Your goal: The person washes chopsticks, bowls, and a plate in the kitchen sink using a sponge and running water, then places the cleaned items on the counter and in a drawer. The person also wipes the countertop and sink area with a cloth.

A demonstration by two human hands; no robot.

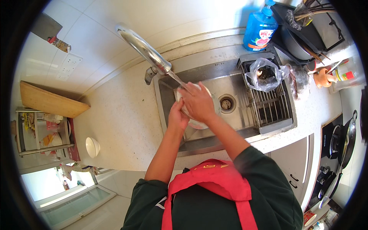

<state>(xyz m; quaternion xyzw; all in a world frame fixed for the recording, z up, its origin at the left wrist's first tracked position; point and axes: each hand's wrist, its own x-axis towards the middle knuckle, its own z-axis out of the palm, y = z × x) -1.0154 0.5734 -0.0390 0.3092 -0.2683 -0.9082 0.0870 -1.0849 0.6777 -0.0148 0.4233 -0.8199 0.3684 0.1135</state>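
My left hand [177, 116] grips a white bowl [186, 111] from its left side, over the stainless steel sink [198, 143]. Across the bowl lies my right hand [199, 104], its back turned up and fingers spread; its thumb is hidden. Water [176, 79] runs from the chrome faucet [143, 49] onto the fingers and bowl. Below the hands a wider, pale dish [199, 125] shows in part, pinkish near its lower edge. My hands cover most of both vessels. The drain [227, 103] is to the right of my right hand.
A metal rack [268, 106] spans the sink's right side, carrying a plastic bag [264, 74] of scraps. Behind it stands a blue pump bottle [260, 30]. Another white bowl [92, 147] and a wooden board [53, 99] are at left. A pan [347, 141] rests on the stove.
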